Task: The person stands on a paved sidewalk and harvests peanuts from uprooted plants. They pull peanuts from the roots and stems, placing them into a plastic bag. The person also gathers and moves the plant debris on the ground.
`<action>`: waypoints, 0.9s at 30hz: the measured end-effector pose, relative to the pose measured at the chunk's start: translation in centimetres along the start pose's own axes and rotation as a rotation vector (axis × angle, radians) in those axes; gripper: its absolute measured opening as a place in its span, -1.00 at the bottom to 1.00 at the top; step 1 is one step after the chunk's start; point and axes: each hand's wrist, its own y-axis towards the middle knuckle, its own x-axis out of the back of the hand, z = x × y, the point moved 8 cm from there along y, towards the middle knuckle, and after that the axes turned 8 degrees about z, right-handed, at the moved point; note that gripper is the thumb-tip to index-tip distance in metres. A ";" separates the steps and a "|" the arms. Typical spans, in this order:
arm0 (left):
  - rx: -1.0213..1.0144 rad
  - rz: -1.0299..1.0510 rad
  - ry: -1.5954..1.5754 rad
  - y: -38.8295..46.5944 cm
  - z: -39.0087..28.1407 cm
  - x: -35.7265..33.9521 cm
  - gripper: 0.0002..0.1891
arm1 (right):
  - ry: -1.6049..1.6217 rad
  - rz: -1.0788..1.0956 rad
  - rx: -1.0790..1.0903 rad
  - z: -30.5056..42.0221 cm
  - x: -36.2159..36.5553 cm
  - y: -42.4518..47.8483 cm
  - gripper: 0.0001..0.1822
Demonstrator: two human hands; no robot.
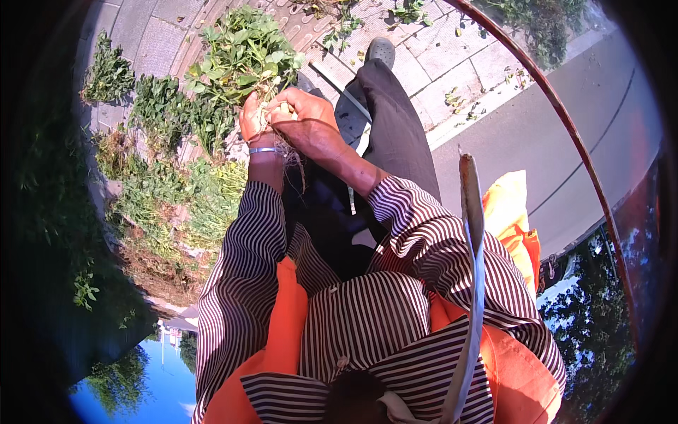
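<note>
A leafy green plant, apparently a peanut plant [246,55], lies across my hands with its leaves pointing away from me. My left hand [253,117], with a silvery band [262,150] at the wrist, grips it near the root end. Thin pale roots [291,159] dangle past that wrist over my dark trousers. Against it, my right hand [310,117] has its fingers curled around several pale pods [286,107]. Whether those pods are still attached to the stems is hidden by the fingers.
Heaps of pulled plants [159,106] and paler, wilting ones [201,196] cover the paving to the left. A pole [339,90] lies by my feet, near a grey clog [381,51]. Paving slabs [450,79] border a grey road [572,111] at right.
</note>
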 end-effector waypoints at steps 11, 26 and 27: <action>0.101 0.222 -0.512 -1.5 -0.4 -2.8 -0.67 | 0.493 0.067 -0.502 1.1 2.2 -3.3 -0.87; 0.115 0.164 -0.390 -4.9 2.3 4.1 -0.62 | 0.399 0.139 -0.524 -0.7 -2.5 1.4 -0.77; 0.088 0.124 -0.286 -5.2 1.7 5.0 -0.67 | 0.365 0.112 -0.550 -0.6 -2.0 1.3 -0.77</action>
